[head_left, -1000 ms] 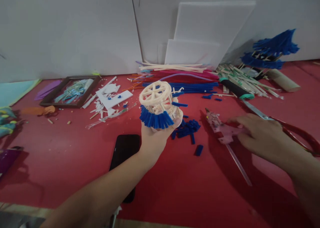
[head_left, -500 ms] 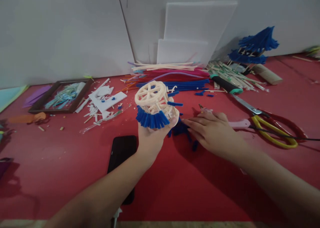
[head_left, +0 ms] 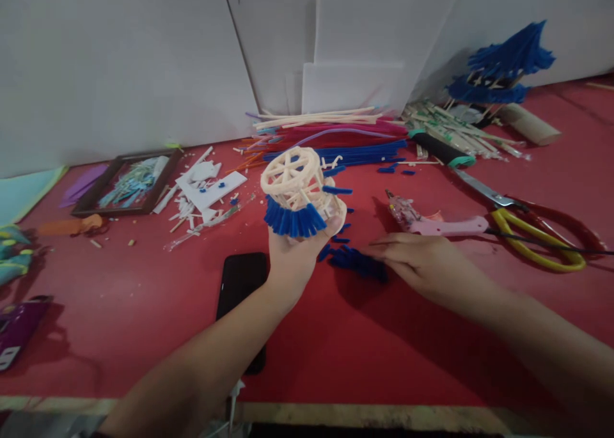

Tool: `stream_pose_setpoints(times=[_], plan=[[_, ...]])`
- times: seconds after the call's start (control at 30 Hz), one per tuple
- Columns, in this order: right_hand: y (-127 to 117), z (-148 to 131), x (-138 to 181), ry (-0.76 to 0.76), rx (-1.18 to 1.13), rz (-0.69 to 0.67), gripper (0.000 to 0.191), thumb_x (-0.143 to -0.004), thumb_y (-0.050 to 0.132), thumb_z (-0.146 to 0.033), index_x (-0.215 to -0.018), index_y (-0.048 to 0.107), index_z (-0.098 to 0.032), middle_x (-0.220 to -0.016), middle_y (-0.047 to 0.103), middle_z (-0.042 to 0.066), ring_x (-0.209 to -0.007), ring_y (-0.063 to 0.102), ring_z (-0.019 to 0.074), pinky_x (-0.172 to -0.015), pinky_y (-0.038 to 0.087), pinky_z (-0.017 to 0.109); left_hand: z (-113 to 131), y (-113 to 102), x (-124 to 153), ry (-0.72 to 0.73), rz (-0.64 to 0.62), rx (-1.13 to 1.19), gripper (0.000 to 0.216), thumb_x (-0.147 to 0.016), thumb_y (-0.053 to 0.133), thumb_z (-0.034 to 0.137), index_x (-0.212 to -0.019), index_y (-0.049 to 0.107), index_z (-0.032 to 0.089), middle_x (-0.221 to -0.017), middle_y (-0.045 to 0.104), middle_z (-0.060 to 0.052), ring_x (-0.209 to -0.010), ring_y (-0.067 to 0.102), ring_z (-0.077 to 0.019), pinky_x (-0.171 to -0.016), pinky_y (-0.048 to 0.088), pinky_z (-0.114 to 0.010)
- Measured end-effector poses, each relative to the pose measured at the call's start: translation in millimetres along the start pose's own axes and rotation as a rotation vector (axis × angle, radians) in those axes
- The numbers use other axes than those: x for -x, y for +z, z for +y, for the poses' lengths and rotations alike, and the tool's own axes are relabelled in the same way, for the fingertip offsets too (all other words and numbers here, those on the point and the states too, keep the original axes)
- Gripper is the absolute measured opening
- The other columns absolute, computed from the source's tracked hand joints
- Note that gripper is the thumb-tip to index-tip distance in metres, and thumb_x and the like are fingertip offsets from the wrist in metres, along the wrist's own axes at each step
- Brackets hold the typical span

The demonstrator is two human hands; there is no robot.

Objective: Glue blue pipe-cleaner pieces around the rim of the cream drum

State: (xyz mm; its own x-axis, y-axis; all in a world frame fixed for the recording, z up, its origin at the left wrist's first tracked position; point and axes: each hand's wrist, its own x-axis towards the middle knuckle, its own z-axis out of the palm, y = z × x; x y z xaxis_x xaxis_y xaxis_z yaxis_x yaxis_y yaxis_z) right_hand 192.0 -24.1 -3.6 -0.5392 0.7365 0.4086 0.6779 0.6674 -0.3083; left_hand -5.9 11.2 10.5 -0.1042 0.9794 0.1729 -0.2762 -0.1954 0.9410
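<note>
My left hand (head_left: 295, 259) is wrapped round a small cream-coloured model (head_left: 290, 174), holding it up above the table. The model has a spoked, wheel-like top, thin uprights and a fringe of short blue pipe cleaner pieces (head_left: 293, 222) round its front. A few more blue pieces (head_left: 338, 190) stick out from its right side. My right hand (head_left: 422, 259) is low over the table, its fingers stretched towards the right edge of a pile of cut blue pipe cleaner pieces (head_left: 357, 263). No piece shows between those fingers.
A pink glue gun (head_left: 446, 226) and large scissors (head_left: 508, 208) lie to the right. Behind are pipe cleaner bundles (head_left: 359, 150) and a blue-roofed model (head_left: 508, 61). A black phone (head_left: 242, 284) lies under my left forearm; a framed tray (head_left: 81, 201) and white scraps (head_left: 211, 188) lie left.
My right hand has drawn back a little to the right and down, uncovering the blue pile and the glue gun's front. My left hand still holds the model. The view has tilted downward slightly.
</note>
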Motion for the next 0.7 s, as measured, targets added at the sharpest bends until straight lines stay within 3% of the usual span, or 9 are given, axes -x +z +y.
stream_pose_setpoints(times=[0.13,0.3,0.5,0.63,0.7], plan=[[-3,-3,1,0.025,-0.035,0.030,0.034,-0.094,0.041,-0.011,-0.102,0.072,-0.022,-0.093,0.076,-0.001,-0.082,0.072,0.0107,-0.074,0.058,0.020,-1,-1,0,-0.034,-0.008,0.035,0.041,-0.062,0.090,0.029,-0.098,0.070,0.024,-0.105,0.079,-0.004,-0.105,0.074,-0.0271,-0.100,0.058,-0.047],[-9,-12,-4,0.115,-0.044,0.121,0.019,-0.095,0.050,-0.018,-0.091,0.068,-0.023,-0.082,0.075,-0.004,-0.068,0.071,0.0109,-0.062,0.056,0.019,-1,-2,2,-0.032,0.003,-0.001,0.042,-0.062,0.089,0.029,-0.099,0.069,0.025,-0.106,0.078,-0.003,-0.105,0.074,-0.0266,-0.103,0.056,-0.049],[-17,-24,-6,0.055,-0.031,0.289,0.010,-0.092,0.058,-0.019,-0.089,0.065,-0.025,-0.076,0.073,-0.006,-0.061,0.068,0.0093,-0.055,0.053,0.018,5,3,5,0.012,-0.140,-0.033,0.042,-0.061,0.090,0.031,-0.097,0.070,0.025,-0.104,0.079,-0.005,-0.108,0.073,-0.0274,-0.105,0.056,-0.047],[-24,-32,-3,-0.039,0.007,0.407,0.016,-0.088,0.061,-0.010,-0.093,0.066,-0.025,-0.085,0.075,-0.003,-0.075,0.071,0.0122,-0.065,0.056,0.022,-1,4,2,-0.015,-0.161,-0.017,0.062,-0.051,0.094,0.029,-0.107,0.068,0.030,-0.100,0.080,-0.004,-0.106,0.074,-0.0317,-0.103,0.056,-0.053],[-28,-36,-2,-0.115,0.067,0.469,0.021,-0.081,0.068,-0.006,-0.091,0.067,-0.024,-0.087,0.075,0.000,-0.083,0.070,0.0154,-0.073,0.056,0.029,-10,3,-2,-0.037,-0.089,0.004,0.055,-0.059,0.090,0.039,-0.109,0.067,0.032,-0.097,0.080,-0.005,-0.107,0.073,-0.0335,-0.100,0.058,-0.055]])
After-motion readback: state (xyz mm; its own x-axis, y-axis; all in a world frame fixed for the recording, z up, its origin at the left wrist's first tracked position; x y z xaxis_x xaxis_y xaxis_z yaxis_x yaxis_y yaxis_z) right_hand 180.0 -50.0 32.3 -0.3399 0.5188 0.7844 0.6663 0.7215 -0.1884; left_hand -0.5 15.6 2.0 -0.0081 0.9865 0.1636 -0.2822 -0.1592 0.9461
